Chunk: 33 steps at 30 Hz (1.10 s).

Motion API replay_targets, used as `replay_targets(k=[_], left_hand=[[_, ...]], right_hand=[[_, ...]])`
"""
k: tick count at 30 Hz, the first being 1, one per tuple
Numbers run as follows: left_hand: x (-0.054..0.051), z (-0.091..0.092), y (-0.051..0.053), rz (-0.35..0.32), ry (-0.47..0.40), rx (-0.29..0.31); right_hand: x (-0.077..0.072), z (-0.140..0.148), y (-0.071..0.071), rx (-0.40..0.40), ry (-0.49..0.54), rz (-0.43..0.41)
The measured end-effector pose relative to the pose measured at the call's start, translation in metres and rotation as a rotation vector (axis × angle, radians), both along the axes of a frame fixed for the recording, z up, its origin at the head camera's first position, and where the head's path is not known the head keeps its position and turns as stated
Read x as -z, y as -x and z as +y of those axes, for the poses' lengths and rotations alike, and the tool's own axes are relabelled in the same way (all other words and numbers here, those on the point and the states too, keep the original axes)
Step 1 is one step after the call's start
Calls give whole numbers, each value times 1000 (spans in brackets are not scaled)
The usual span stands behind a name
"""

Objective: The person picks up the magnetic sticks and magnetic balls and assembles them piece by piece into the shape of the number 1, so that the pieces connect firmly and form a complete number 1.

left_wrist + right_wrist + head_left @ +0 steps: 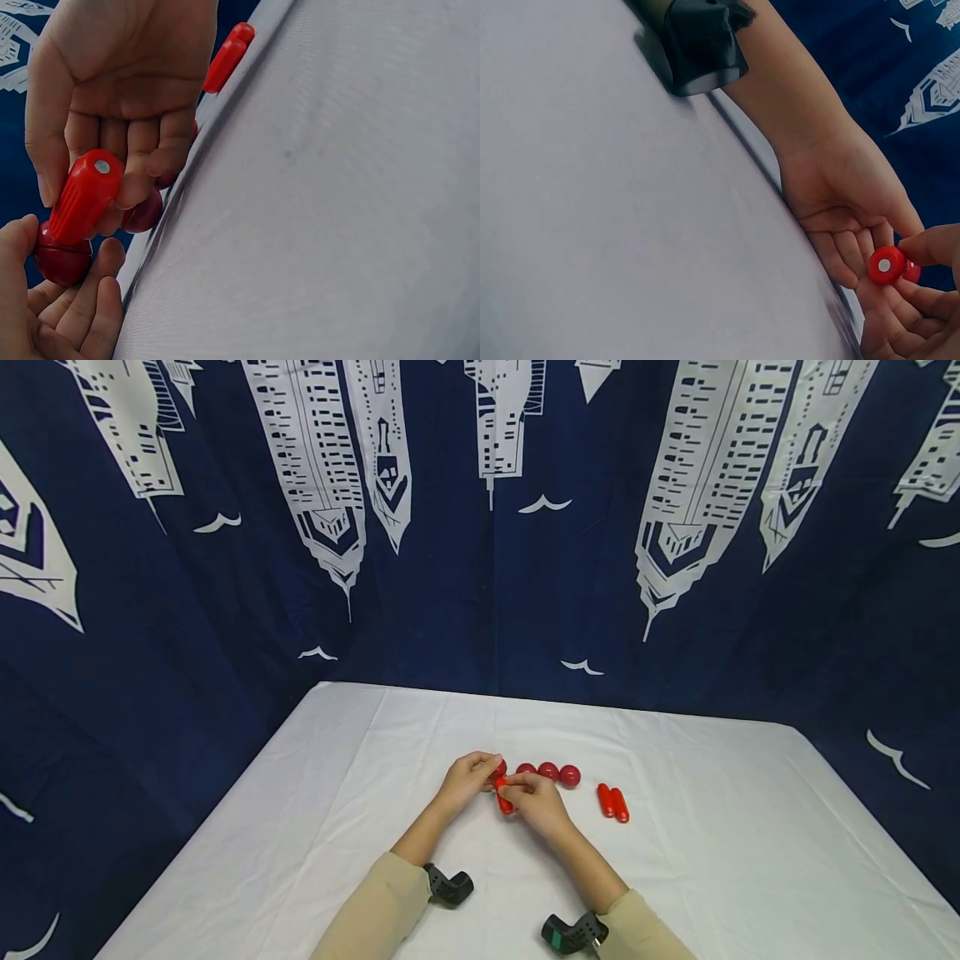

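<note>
My left hand (463, 781) pinches a dark red ball (64, 262) between thumb and fingers; a thin seam crosses the ball. My right hand (538, 802) holds a bright red ribbed rod (85, 196), slanted, its upper end showing a small silver disc. In the left wrist view the rod's lower end meets the ball. The right wrist view looks nearly end-on at the rod (886, 265), with the left hand (847, 202) above and the right hand (911, 307) at lower right. Just beyond the right hand, three more dark red balls (548, 772) sit in a row.
Two more red rods (613, 803) lie side by side on the white-covered table (712, 827), right of the balls. A dark blue curtain with white buildings (487, 593) hangs behind the table. Each wrist wears a black device (450, 888).
</note>
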<state>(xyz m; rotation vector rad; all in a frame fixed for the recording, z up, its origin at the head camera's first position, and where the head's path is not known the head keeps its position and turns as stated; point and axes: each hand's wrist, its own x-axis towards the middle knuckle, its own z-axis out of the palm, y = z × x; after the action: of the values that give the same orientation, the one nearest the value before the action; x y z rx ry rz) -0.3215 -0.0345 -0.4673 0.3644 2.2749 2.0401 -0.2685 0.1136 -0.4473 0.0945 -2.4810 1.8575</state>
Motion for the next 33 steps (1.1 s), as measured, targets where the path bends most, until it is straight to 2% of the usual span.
replay_targets(k=[4,10,11,17,24,25,28,33], left_hand=[[-4,-1,-3,6,-6,10],[-26,-3,-20,30,-11,29],[-26,-3,-20,29,-9,27],[-1,-1,-3,30,-40,20],[-5,-1,-5,15,-43,9],[-1,-1,-2,11,-40,4],[0,-1,-1,1,-32,0],[-2,-1,-2,21,-10,1]], right_hand=[[0,-4,-2,4,19,-9],[-4,-9,-5,11,71,-27],[-4,-10,-5,11,85,-33],[-2,-14,-4,35,131,-71],[0,-16,-2,51,156,-83],[0,-16,-2,50,158,-84],[1,-16,-2,49,166,-89],[2,-16,-1,54,173,-91]])
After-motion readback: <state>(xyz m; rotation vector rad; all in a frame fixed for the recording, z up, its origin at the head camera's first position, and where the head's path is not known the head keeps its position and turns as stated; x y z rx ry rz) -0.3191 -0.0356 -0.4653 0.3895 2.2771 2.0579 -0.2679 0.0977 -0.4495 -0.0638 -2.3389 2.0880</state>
